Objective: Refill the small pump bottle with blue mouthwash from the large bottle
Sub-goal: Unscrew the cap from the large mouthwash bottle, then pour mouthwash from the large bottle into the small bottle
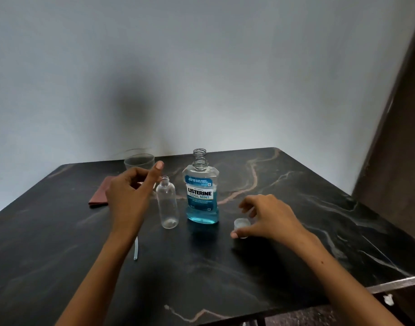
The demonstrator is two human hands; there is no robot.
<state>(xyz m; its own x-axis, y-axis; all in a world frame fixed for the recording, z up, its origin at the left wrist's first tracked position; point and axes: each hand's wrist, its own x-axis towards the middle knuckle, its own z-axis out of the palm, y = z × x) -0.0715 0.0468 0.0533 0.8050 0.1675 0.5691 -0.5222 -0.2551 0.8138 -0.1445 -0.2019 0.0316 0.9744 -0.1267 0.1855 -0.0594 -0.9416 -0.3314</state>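
Small clear plastic bottle (pixel 167 203) is standing upright, uncapped and empty, mid dark marbled table (pixel 319 208), just left of the large clear mouthwash bottle with blue liquid (pixel 201 196), also uncapped, roughly two-thirds full. Left hand (pixel 129 194) is hovering just beside the small bottle's neck, fingers loosely curled, gripping nothing. Right hand (pixel 270 217) is pinching a small clear cap (pixel 242 225) sitting on the table.

Handling guess: small bottle is light, tippy, thin-walled, so hold mid-body while pouring. Large one is heavy, sloshing, smooth; grab at the waisted label area.

Hard to read: pump head isn't visible; thin pale tube (pixel 136 249) by left forearm is probably its dip tube, partly hidden. Clear glass bowl (pixel 139 161) and reddish folded cloth (pixel 99 196) are partly blocked behind left hand.
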